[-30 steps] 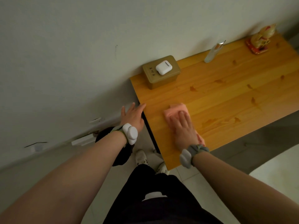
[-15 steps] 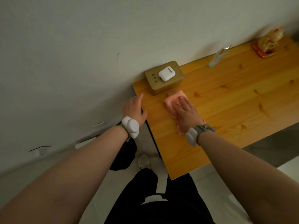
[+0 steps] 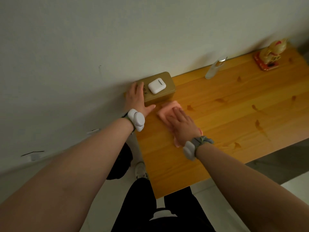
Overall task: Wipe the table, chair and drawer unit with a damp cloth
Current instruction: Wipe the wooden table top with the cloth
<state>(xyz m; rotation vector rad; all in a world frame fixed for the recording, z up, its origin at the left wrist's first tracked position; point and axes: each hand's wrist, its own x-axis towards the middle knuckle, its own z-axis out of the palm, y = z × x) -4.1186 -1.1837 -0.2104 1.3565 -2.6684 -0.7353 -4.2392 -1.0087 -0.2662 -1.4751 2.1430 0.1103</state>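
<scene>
Cloth (image 3: 168, 113), pink and crumpled, pressed flat on the table (image 3: 234, 114) under the open right hand (image 3: 181, 124).

Gold-brown box (image 3: 158, 91) pushed up against the pale wall (image 3: 100, 39), a small white earbud case (image 3: 156, 85) lying flat on its lid. Further right, a clear slim bottle (image 3: 215, 67) with a silver cap, standing close to the wall. Beyond that, a golden beckoning-cat figurine (image 3: 270, 55) on a red base. Down on the floor, a white shoe (image 3: 141, 169), partly hidden.
</scene>
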